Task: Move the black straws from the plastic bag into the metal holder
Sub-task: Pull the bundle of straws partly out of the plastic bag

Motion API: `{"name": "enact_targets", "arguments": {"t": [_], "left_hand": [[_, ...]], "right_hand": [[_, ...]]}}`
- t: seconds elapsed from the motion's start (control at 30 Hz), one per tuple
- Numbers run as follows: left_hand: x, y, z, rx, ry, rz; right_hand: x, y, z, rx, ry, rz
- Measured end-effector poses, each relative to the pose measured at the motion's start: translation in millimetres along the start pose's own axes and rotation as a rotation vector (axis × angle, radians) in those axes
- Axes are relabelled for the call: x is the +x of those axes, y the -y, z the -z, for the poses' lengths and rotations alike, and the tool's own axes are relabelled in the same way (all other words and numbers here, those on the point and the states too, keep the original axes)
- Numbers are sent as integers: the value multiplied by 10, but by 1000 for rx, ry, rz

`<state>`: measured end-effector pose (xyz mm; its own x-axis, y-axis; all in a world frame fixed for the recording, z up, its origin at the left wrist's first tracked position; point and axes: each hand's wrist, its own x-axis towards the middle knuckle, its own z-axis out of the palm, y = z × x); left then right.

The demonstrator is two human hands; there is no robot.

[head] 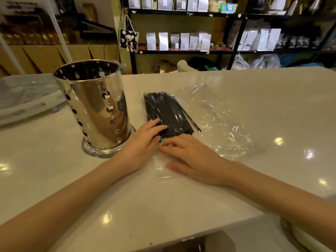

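Here, the left hand [143, 140] lies flat with fingers spread on the near end of the bundle of thin black plastic straws [167, 113], gripping nothing. The right hand [192, 157] rests open, palm down, on the clear crinkled plastic bag [218, 113] just below the straws, which lie inside it on the glossy white counter [181, 206]. The shiny perforated metal cylinder holder [94, 106] stands upright just left of the bag.

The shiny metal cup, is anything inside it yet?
Looking into the metal holder, only its dark, hole-dotted inner wall shows near the rim; no straws stick out. They lie in the plastic bag. The holder's bottom is hidden.
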<state>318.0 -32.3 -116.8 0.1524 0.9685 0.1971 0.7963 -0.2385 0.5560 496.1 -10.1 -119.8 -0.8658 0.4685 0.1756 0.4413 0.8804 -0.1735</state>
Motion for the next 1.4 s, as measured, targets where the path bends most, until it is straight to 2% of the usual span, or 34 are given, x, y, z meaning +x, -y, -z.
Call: {"name": "enact_targets", "arguments": {"t": [0.3,0.43,0.57,0.77,0.9,1.0,1.17,1.27,1.33,1.4], "left_hand": [[-4,23,-46,1,-29,-1],[-9,35,-52,4,-34,-3],[-17,19,-59,16,-34,-12],[-41,1,-74,55,0,-7],[-47,-15,-80,74,9,0],[-48,-22,-82,99,9,4],[-49,-30,-78,126,-5,10],[-47,-26,-100,215,-99,-9],[-64,-64,-94,233,-173,-83],[-89,-159,-95,194,-169,-208]], "right_hand": [[63,8,14,198,-26,-9],[83,70,57,388,-27,-84],[63,109,86,469,-107,-146],[-53,150,167,462,-325,-142],[-194,165,265,336,-457,-68],[-357,204,350,351,-462,-53],[-558,310,341,188,-426,63],[-661,386,273,173,-368,89],[-719,433,205,119,-338,107],[-758,458,132,83,-313,107]]}}
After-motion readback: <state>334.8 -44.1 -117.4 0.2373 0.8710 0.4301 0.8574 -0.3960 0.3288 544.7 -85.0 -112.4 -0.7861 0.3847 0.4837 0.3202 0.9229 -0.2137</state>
